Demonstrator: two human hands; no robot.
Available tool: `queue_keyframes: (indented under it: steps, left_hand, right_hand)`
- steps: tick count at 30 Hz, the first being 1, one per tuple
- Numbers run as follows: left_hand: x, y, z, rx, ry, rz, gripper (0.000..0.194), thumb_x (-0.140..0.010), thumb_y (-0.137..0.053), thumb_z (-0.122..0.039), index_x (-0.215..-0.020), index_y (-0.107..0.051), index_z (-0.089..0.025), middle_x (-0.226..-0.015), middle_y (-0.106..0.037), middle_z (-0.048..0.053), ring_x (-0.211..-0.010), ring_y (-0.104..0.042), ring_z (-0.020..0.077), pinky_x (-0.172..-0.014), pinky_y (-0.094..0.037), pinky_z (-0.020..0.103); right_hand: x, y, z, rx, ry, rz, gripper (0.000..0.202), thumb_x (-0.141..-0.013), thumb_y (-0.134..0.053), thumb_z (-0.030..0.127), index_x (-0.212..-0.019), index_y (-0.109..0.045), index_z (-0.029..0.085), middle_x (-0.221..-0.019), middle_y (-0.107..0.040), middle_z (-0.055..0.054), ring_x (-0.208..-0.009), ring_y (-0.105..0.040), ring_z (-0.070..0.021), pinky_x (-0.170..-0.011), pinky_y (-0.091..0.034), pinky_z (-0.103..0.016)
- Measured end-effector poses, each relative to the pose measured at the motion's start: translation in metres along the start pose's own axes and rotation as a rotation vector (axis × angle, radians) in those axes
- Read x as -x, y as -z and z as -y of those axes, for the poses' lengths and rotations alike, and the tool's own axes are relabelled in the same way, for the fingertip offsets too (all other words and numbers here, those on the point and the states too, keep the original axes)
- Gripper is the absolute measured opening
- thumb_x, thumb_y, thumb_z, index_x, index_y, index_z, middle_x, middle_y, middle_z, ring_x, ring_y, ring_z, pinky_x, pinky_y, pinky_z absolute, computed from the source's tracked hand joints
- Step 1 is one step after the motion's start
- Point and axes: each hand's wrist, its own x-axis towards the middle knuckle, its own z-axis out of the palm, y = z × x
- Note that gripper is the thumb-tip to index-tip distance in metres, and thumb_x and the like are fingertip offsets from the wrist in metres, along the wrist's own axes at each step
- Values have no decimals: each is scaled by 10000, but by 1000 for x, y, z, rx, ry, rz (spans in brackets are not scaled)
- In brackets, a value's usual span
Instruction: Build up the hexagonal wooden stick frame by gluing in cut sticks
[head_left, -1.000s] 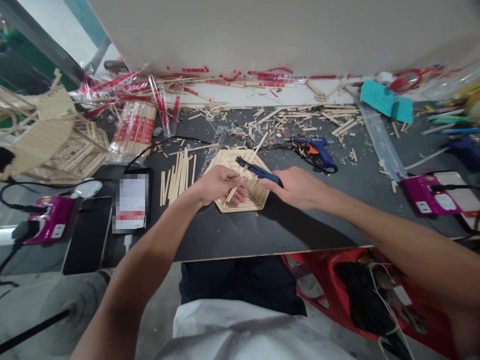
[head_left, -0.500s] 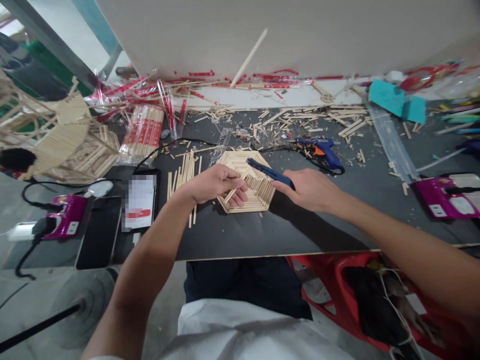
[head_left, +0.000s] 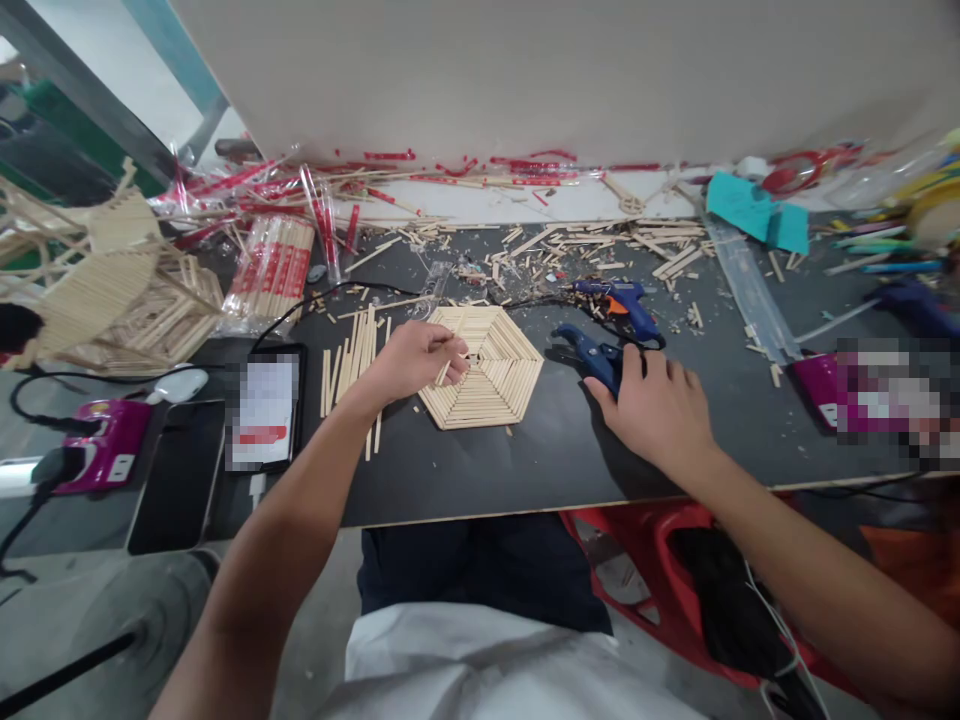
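My left hand (head_left: 429, 358) is closed in a pinch on a short wooden stick (head_left: 442, 373), over the left part of a flat hexagonal panel (head_left: 491, 400). Concentric rows of thin sticks make up the panel, which lies on the dark table. To the right of it, my right hand (head_left: 656, 405) is curled over the handles of blue pliers (head_left: 592, 352), low at the tabletop. The pliers' jaws point to the upper left, and the palm hides part of the handles. Loose sticks (head_left: 360, 350) lie beside my left wrist.
A blue glue gun (head_left: 626, 305) lies behind the pliers. Stick offcuts (head_left: 585, 240) litter the back edge. On the left are a wrapped stick bundle (head_left: 270, 265), a stick-built model (head_left: 112, 280), two phones (head_left: 178, 475) and a purple power strip (head_left: 112, 440) with cables.
My right hand has moved right with the pliers, from above the panel down to the table beside it. My left hand stays over the panel's left side with the stick.
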Motion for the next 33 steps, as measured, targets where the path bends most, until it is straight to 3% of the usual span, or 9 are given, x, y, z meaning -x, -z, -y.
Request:
queue_keyframes:
  steps: [6, 9, 13, 20, 22, 24, 28, 30, 33]
  left_hand:
    - [0, 4, 3, -183, -114, -46, 279, -971, -588, -318, -794, -717, -146, -796, -772, 89, -653, -691, 140, -612, -504, 244]
    - [3, 4, 2, -334, -215, -109, 298, -968, -585, -309, -745, -709, -155, -725, -753, 55, -683, -699, 135, -627, -475, 220]
    - [2, 4, 1, -355, -216, -122, 288, -962, -566, -267, -724, -687, -160, -709, -747, 46, -690, -718, 138, -663, -498, 226]
    - [-2, 1, 3, -188, -273, -132, 291, -957, -554, -350, -779, -690, -164, -802, -775, 81, -678, -724, 158, -635, -560, 256]
    - [-6, 7, 1, -226, -339, -205, 272, -957, -542, -321, -798, -696, -164, -839, -779, 81, -698, -727, 157, -662, -563, 259]
    - [-13, 21, -2, -359, -357, -387, 255, -955, -530, -276, -812, -711, -168, -847, -777, 70, -715, -725, 161, -707, -560, 271]
    - [-39, 63, -15, -856, -136, -677, 269, -985, -518, -239, -951, -769, -150, -929, -772, 128, -931, -732, 267, -905, -531, 378]
    - [-56, 80, -22, -977, 56, -720, 237, -957, -571, -211, -1018, -776, -109, -1010, -762, 176, -1023, -715, 324, -891, -522, 399]
    - [-80, 90, -26, -1045, 196, -673, 246, -927, -595, -156, -1090, -766, -84, -1100, -747, 196, -1087, -691, 338, -897, -513, 399]
  right_hand:
    - [6, -1, 6, -101, 38, -80, 644, -1045, -335, 440, -1447, -473, -43, -1432, -536, -353, -1293, -521, -464, -1009, -458, -571]
    - [5, 6, 9, -145, 66, -101, 585, -1038, -384, 434, -1396, -549, 2, -1413, -569, -313, -1291, -519, -439, -1043, -444, -568]
    - [0, 11, 15, -247, 117, -164, 503, -1035, -438, 400, -1312, -630, 27, -1396, -590, -281, -1303, -515, -414, -1076, -441, -556]
    - [-24, 18, 47, -711, 373, -371, 305, -1016, -556, 364, -1185, -677, 141, -1160, -717, -169, -1122, -653, -302, -1000, -541, -480]
    - [-36, 24, 59, -797, 416, -362, 281, -1020, -554, 361, -1181, -672, 162, -1157, -716, -154, -1108, -671, -284, -979, -556, -456]
    - [-51, 26, 70, -846, 449, -368, 262, -1026, -541, 356, -1154, -677, 173, -1148, -714, -144, -1092, -681, -274, -966, -561, -446]
    - [-73, 14, 81, -864, 472, -429, 275, -1042, -491, 339, -1054, -693, 153, -1084, -709, -151, -1036, -685, -267, -926, -565, -430]
    - [-77, 4, 81, -867, 467, -446, 270, -1038, -493, 328, -1027, -696, 150, -1058, -706, -152, -1013, -685, -266, -911, -567, -425]
    - [-75, -6, 77, -881, 455, -465, 242, -1029, -513, 316, -1012, -701, 165, -1040, -708, -138, -993, -686, -255, -897, -570, -414]
